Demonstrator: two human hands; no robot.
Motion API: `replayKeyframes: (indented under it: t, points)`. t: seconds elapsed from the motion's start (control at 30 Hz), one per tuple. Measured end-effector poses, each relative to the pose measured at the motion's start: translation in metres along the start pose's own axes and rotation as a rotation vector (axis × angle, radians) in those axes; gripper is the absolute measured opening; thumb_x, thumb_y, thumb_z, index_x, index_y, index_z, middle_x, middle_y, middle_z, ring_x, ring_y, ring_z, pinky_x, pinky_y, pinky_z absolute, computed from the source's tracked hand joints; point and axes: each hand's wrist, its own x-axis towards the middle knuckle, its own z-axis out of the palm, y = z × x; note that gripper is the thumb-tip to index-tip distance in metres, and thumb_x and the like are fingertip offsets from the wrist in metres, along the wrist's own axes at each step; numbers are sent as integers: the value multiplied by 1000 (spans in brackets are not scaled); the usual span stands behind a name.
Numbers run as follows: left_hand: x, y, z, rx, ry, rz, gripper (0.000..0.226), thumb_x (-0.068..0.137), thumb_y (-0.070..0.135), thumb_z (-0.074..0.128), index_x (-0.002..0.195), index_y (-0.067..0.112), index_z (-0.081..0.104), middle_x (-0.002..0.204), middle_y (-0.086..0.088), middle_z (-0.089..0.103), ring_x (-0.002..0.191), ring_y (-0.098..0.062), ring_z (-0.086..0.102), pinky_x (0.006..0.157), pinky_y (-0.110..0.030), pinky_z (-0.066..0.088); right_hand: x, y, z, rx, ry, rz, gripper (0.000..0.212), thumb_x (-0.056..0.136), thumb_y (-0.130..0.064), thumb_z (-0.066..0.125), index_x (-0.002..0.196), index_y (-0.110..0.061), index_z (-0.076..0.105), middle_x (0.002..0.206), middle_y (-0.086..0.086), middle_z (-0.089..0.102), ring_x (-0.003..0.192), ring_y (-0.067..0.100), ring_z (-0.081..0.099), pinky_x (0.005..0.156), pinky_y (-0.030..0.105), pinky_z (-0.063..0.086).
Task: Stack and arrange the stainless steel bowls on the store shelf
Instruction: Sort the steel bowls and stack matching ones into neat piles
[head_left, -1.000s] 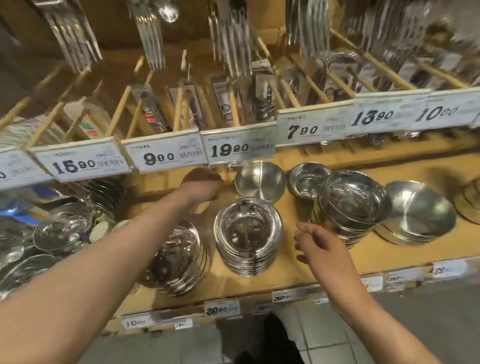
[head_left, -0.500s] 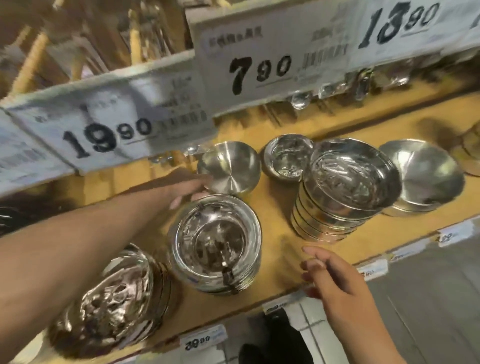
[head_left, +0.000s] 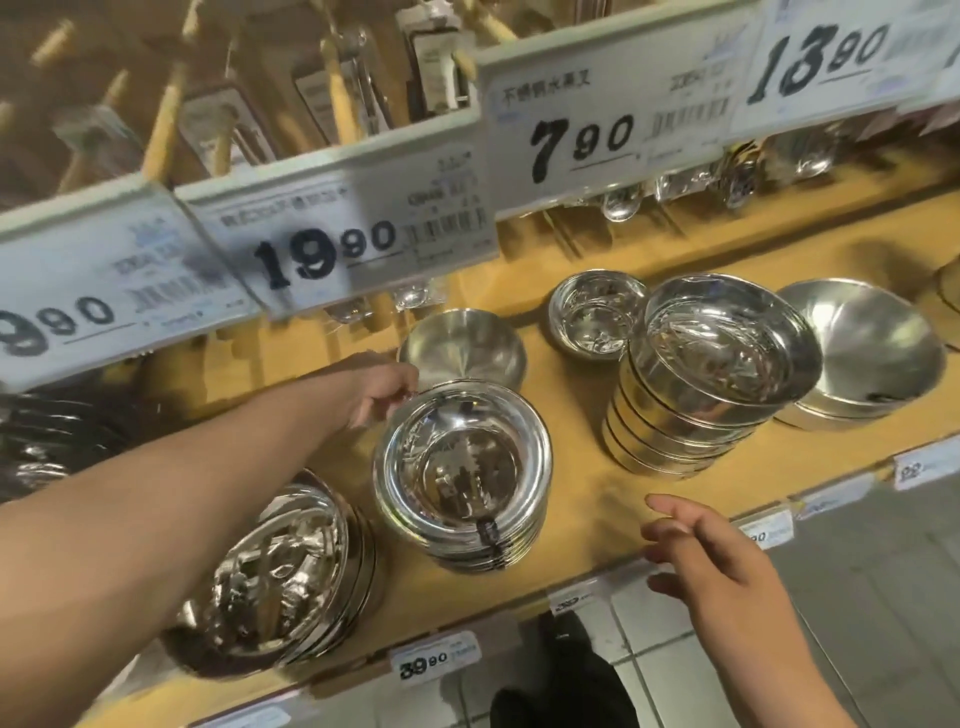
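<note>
Bowl stack (head_left: 462, 478) upright, mouths up, near-centre on shelf (head_left: 582, 467). Left hand (head_left: 382, 392) curled, pinching far-left rim of top bowl. Right hand (head_left: 722, 566) released, fingers spread, hovering near shelf edge.

The left hand's fingertips (head_left: 400, 397) vanish behind the rim of the middle bowl stack (head_left: 462, 467) — grip unclear. The 9.90 price tag (head_left: 78, 317) is cut off at left, small print blurred.

White paper price cards on upper shelf rail read 9.90 (head_left: 57, 322), 19.90 (head_left: 332, 249), 7.90 (head_left: 587, 140), 13.90 (head_left: 826, 57); small white tag on lower wooden shelf edge reads 39.90 (head_left: 425, 661).
</note>
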Motion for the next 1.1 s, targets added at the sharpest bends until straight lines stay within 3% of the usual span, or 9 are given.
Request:
replayKeyframes:
  t: [0.1, 0.27, 0.33, 0.4, 0.63, 0.8, 0.93, 1.0, 1.1]
  points:
    - [-2, -17, -25, -60, 55, -12, 11, 104, -4, 38, 100, 1, 46, 50, -8, 62, 36, -15, 59, 32, -22, 48, -4, -3, 5, 4, -14, -3, 30, 98, -6, 57, 96, -29, 76, 82, -8, 73, 74, 8, 69, 54, 16, 54]
    - [-16, -38, -72, -166, 76, -61, 19, 106, 12, 49, 97, 1, 60, 73, -16, 73, 45, -12, 67, 44, -17, 50, -9, -11, 14, -25, -32, -25, 25, 98, -8, 58, 99, -27, 75, 82, -6, 75, 74, 12, 69, 61, 23, 52]
    - [-22, -45, -89, -155, 110, -87, 28, 104, 18, 53, 83, 3, 66, 63, -10, 70, 43, -10, 59, 38, -17, 34, -10, -15, 16, -26, -42, -30, 24, 98, -9, 58, 99, -26, 75, 86, -1, 75, 81, 18, 69, 63, 26, 52]
    - [-30, -51, -98, -135, 139, -72, 28, 101, 18, 56, 77, 6, 63, 51, -5, 65, 37, -10, 54, 38, -15, 35, -11, -18, 18, -16, -57, -32, 24, 99, -9, 58, 99, -26, 75, 93, 3, 74, 86, 19, 69, 63, 26, 50]
    - [-73, -64, -116, -35, 221, -88, 27, 105, 15, 49, 85, 0, 56, 57, -7, 61, 30, -8, 53, 33, -15, 37, -16, -26, 16, 0, -124, -23, 22, 100, -14, 57, 100, -26, 76, 88, -3, 76, 87, 18, 69, 71, 31, 52]
    - [-92, -76, -135, -73, 350, 3, 26, 109, 18, 46, 120, -2, 59, 98, -15, 71, 35, -8, 61, 32, -16, 42, -23, -31, 8, -3, -135, -75, 24, 100, -9, 55, 101, -23, 75, 95, 6, 73, 85, 20, 66, 69, 30, 51]
    - [-111, -78, -145, -96, 308, -69, 32, 111, 20, 40, 111, -6, 59, 73, -12, 75, 35, -7, 61, 31, -12, 35, -27, -32, 3, -15, -150, -84, 26, 101, -9, 53, 101, -23, 75, 99, 7, 73, 88, 21, 67, 67, 28, 50]
    - [-120, -78, -146, -111, 316, -31, 35, 111, 17, 40, 124, -12, 55, 90, -16, 74, 37, -7, 62, 36, -12, 42, -29, -33, 1, -23, -156, -87, 27, 101, -9, 53, 101, -24, 75, 99, 6, 73, 89, 21, 68, 67, 27, 50]
    - [-132, -83, -136, -200, 441, 134, 23, 106, 5, 48, 123, -8, 57, 70, -12, 71, 40, -7, 64, 58, -23, 60, -31, -36, -2, -30, -159, -94, 28, 100, -10, 53, 97, -26, 76, 95, 2, 75, 89, 19, 69, 67, 28, 50]
